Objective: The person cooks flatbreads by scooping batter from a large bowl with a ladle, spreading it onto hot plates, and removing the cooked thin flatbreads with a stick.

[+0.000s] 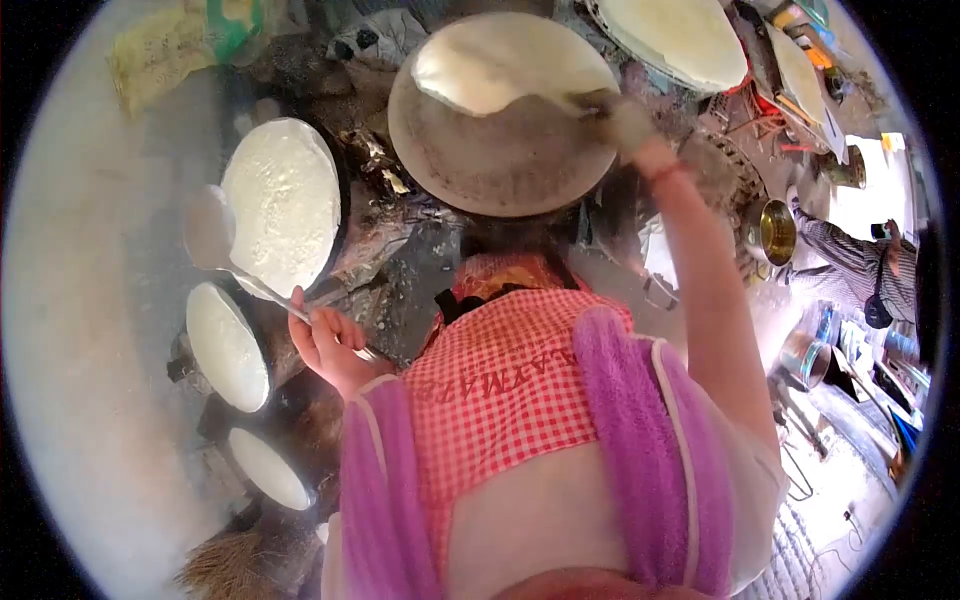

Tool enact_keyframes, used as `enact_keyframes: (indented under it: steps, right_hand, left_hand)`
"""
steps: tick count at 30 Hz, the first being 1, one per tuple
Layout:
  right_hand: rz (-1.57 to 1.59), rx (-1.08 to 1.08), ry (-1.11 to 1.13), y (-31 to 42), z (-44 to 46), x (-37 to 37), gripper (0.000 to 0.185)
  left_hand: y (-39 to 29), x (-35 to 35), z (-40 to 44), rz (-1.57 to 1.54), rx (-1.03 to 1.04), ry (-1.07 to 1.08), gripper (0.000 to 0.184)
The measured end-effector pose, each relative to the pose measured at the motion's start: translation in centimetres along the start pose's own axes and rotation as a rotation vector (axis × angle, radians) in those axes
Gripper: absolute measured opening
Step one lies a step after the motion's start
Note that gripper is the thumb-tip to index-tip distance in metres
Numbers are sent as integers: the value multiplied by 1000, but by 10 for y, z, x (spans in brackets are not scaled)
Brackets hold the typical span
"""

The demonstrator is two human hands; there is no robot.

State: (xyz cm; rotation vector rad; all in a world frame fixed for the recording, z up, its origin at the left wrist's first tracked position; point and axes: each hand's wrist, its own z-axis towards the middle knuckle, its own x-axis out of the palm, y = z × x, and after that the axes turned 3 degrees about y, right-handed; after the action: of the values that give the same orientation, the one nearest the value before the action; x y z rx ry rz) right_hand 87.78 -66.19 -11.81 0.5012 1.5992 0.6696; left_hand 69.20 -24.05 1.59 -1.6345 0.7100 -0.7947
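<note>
My left hand [335, 345] is closed round the handle of a metal ladle [212, 232], whose bowl is at the left edge of a round pan of white batter [282, 195]. My right hand [625, 130] is blurred by motion and reaches over the right side of a large round griddle [500, 165]. Its fingers are closed at the edge of something dark and flat, too smeared to name. On the upper part of this griddle lies a pale, thin sheet [485, 70] with a wavy lower edge.
Two more pans of white batter [228, 345] [268, 468] stand at lower left. A round pale sheet on a tray [675, 40] is at upper right. Farther right are a metal pot [775, 232] and a person in patterned clothing [850, 262]. A straw broom [225, 565] lies at bottom left.
</note>
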Motion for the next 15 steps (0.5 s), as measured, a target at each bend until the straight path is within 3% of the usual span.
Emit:
enact_keyframes:
  steps: [2, 3, 4, 6, 8, 9, 12, 13, 15]
  right_hand:
    - [-129, -50, 125, 26, 0, 23, 36]
    - [-331, -156, 111, -9, 7, 49, 37]
    - [-339, -167, 116, 12, -5, 27, 37]
    - [205, -95, 146, 44, -35, -17, 40]
    - [446, 180, -31, -15, -18, -11, 43]
    - [300, 244, 12, -12, -6, -20, 43]
    - [152, 76, 128, 11, 15, 10, 40]
    - [72, 166, 292, 29, 9, 19, 38]
    - [97, 122, 267, 70, -28, -1, 36]
  left_hand:
    - [-1, 3, 5, -3, 21, -6, 38]
    - [-2, 2, 6, 10, 20, -11, 38]
    - [-5, 3, 8, 1, 21, -22, 38]
    - [-12, 7, 9, -36, 30, -37, 38]
    - [-4, -1, 14, -40, 32, -26, 38]
    - [-2, -4, 14, -30, 28, -26, 38]
    - [-4, 1, 21, 7, -24, -33, 38]
    - [-1, 0, 28, 6, -32, -15, 38]
    - [-1, 4, 40, -15, -40, 1, 39]
